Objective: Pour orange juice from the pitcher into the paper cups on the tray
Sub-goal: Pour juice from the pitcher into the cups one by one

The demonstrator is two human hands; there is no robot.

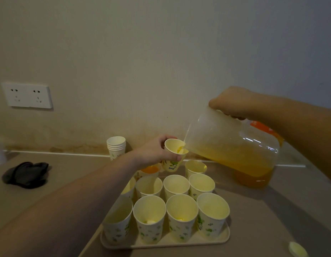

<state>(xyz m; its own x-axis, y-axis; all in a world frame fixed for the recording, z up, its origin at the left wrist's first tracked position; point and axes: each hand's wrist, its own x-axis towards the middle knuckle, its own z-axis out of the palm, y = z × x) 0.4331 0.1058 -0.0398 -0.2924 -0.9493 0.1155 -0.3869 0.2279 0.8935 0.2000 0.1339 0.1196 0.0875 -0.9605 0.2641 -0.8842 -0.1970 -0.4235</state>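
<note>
My right hand (233,102) grips the pitcher (229,149) tipped spout-left over the tray's (224,238) far edge; my left hand (157,153) clasps a tilted paper cup (173,154).

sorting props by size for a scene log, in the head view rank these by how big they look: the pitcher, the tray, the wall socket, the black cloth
Largest to smallest as they look:
1. tray
2. pitcher
3. wall socket and black cloth look about alike, so I won't rank them.
The tray is nearest the camera, which inflates it.

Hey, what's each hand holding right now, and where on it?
The left hand grips a paper cup around its side, just under the rim. The right hand holds the tilted pitcher at its top edge; the fingers are hidden.
</note>
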